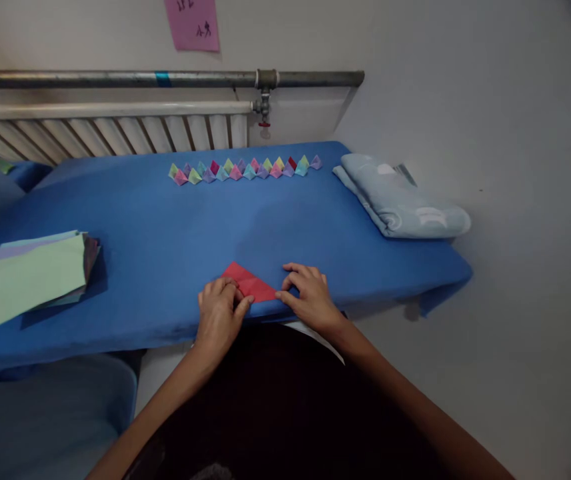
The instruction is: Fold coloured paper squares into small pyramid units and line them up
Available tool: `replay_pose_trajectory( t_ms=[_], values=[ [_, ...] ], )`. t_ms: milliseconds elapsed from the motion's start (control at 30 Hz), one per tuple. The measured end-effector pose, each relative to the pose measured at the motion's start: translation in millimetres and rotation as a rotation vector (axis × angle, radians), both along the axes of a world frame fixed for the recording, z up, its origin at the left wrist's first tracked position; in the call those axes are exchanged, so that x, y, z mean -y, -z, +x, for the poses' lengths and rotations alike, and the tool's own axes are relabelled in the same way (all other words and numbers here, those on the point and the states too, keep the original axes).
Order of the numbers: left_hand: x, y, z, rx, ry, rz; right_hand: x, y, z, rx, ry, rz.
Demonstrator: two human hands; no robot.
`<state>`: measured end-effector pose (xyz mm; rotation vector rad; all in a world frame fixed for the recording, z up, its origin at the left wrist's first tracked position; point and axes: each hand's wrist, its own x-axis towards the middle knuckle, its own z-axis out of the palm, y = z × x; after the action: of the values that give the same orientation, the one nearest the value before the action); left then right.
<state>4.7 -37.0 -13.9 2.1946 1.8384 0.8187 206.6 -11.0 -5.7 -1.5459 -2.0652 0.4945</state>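
Note:
A red sheet of paper (251, 285), folded into a triangle with creases across it, lies near the front edge of the blue-covered table (165, 247). My left hand (219, 310) is closed on its left part, with the fingers bent over the paper and the thumb along its lower edge. The left corner is hidden under those fingers. At the right corner, the thumb and a bent finger of my right hand (310, 293) come together on the tip. The other right fingers are raised off the paper.
Small folded paper pieces (249, 171) in several colours stand in a zigzag row at the back. A stack of coloured paper sheets (38, 272) lies at the left. Back right is a folded light-blue cloth (405, 200). A radiator (155, 133) and pipe (115, 80) run behind the table.

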Motion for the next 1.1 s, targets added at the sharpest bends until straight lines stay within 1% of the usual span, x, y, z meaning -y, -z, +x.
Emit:
replay_pose_trajectory(
  t_ms=[167,333,400,467,533,567,700,867,967,1100],
  values=[
    [3.0,1.5,-6.4,0.002,0.008,0.003,1.4,-3.4,-0.3,-0.011,-0.019,-0.015],
    [5.9,2.3,-10.9,-0.052,0.062,0.071,3.2,-5.5,0.9,-0.023,-0.029,-0.023],
    [6.9,0.1,-8.7,-0.118,0.120,0.124,3.8,-5.6,2.2,-0.025,-0.032,-0.012],
    [7.7,-2.6,-5.2,-0.173,0.210,0.163,4.7,-5.8,3.6,-0.023,-0.045,0.006],
    [8.3,-4.8,-2.1,-0.197,0.278,0.181,6.1,-6.5,4.4,-0.017,-0.085,0.015],
    [8.5,-5.5,-1.1,-0.201,0.292,0.184,7.0,-7.0,4.3,-0.012,-0.118,0.018],
    [9.7,-5.0,-0.9,-0.198,0.296,0.179,11.5,-9.4,2.1,0.048,-0.255,0.037],
    [10.6,-1.2,-4.7,-0.177,0.312,0.170,15.4,-11.3,1.3,0.093,-0.348,0.046],
    [10.0,0.5,-6.4,-0.175,0.316,0.171,16.4,-9.3,2.4,0.093,-0.385,0.088],
    [9.7,1.0,-6.5,-0.162,0.314,0.205,17.3,-8.2,1.9,0.075,-0.382,0.182]
  ],
)
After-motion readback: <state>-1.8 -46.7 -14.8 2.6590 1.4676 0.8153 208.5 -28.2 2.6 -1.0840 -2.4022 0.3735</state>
